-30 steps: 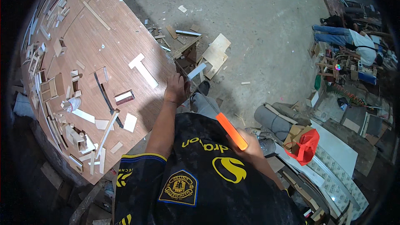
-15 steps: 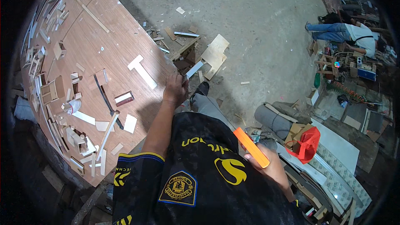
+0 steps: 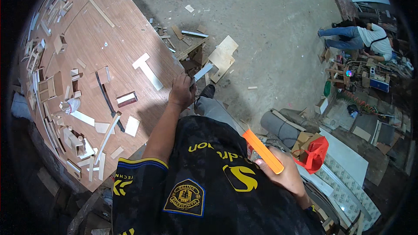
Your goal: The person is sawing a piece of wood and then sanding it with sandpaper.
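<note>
My left hand (image 3: 181, 90) is at the right edge of the brown wood-grain tabletop (image 3: 122, 52), its fingers closed on the near end of a narrow white strip (image 3: 203, 72). The strip points out past the edge, over the floor. In front of my torso on the right, my right hand (image 3: 282, 167) grips a long orange bar-shaped tool (image 3: 264, 152). Its underside is mostly hidden, so I cannot tell its exact kind. On the tabletop beside my left hand lies a white T-shaped piece (image 3: 149, 71).
Wood offcuts, small open boxes (image 3: 50, 86) and a dark curved strip (image 3: 104, 95) cover the table's left side. Scrap boards (image 3: 224, 56) lie on the floor beyond my foot. A red bag (image 3: 315, 156) and a grey roll (image 3: 281, 128) are at right. Another person (image 3: 359, 39) bends far right.
My left hand has shifted slightly left and stays on the strip. The orange tool has barely moved. The person at far right has changed posture.
</note>
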Action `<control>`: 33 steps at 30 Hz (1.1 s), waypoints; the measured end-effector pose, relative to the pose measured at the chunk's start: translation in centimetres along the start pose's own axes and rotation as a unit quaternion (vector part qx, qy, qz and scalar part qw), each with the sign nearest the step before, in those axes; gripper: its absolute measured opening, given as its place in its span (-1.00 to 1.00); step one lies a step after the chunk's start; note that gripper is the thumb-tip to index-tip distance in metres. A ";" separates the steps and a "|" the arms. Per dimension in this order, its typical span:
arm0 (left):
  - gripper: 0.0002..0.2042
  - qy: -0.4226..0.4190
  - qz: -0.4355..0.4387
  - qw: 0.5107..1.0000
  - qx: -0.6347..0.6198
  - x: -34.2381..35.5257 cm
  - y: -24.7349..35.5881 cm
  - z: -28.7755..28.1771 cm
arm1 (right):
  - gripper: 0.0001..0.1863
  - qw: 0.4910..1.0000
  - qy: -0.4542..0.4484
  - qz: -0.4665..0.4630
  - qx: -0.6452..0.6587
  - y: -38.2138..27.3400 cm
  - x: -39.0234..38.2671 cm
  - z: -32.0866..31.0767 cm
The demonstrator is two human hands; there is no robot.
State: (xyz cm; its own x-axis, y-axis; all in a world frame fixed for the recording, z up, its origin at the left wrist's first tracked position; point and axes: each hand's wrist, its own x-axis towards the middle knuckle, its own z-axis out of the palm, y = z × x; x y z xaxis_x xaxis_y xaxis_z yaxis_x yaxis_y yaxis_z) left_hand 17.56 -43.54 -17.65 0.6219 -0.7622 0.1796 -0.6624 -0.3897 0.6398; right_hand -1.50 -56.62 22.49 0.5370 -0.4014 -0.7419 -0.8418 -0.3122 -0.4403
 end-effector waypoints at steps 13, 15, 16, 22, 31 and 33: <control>-0.77 -0.014 -0.013 1.000 0.021 -0.2 -0.5 0.5 | -0.85 0.986 0.003 -0.164 0.044 18.5 0.9 6.3; -0.76 0.021 0.013 1.000 0.004 0.3 -0.1 0.4 | -0.85 0.985 0.018 -0.165 0.047 18.2 1.1 6.3; -0.76 0.020 0.013 1.000 0.005 0.2 0.0 0.2 | -0.85 0.985 0.027 -0.164 0.050 17.9 0.9 6.5; -0.74 -0.017 -0.014 1.000 0.007 0.1 -0.8 1.0 | -0.84 0.982 0.094 -0.153 0.062 14.4 -0.3 6.5; -0.78 -0.041 -0.024 0.999 -0.016 0.4 0.6 -0.8 | -0.74 0.993 0.005 -0.111 -0.027 0.8 1.2 1.6; -0.77 -0.033 0.058 0.997 0.045 -0.2 0.2 -0.4 | -0.75 0.995 0.027 -0.088 -0.030 0.2 2.8 2.9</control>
State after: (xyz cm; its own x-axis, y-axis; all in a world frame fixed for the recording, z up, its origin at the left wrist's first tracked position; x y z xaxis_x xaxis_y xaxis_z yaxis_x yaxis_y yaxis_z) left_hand 17.46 -43.22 -17.22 0.5122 -0.8361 0.1967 -0.7649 -0.3399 0.5472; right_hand -0.34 -55.34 18.87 0.6796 -0.3817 -0.6265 -0.7304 -0.4318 -0.5292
